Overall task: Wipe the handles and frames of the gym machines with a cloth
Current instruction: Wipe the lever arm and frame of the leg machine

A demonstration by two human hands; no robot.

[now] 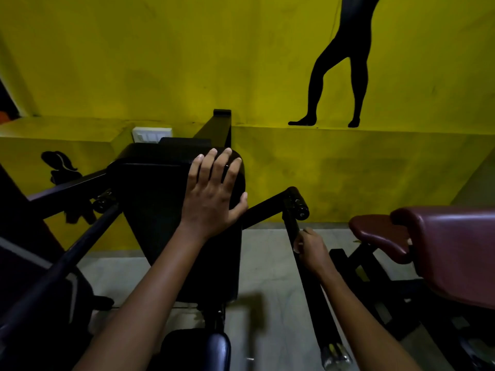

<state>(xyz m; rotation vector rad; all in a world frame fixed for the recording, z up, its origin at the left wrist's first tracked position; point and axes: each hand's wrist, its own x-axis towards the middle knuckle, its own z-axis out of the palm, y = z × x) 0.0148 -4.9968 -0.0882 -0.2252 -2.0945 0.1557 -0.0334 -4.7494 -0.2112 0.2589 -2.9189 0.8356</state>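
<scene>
While the left hand [214, 191] lies flat on top of the black back pad [171, 210], fingers spread and straight, it looks to be bracing the body over the machine rather than wiping. Head view: the right hand [310, 250] is curled round the black frame bar [316, 298] just below the roller joint [297, 202], thumb on top. A small pale scrap shows at the fingers; cannot tell whether that is the cloth, since no cloth is plainly visible. Judgement: the grip suits sliding along the bar, so the right arm of the frame is the part in hand. Maroon seat [442, 236] stands to the right, apart from both hands. Yellow wall [187, 62] behind.
</scene>
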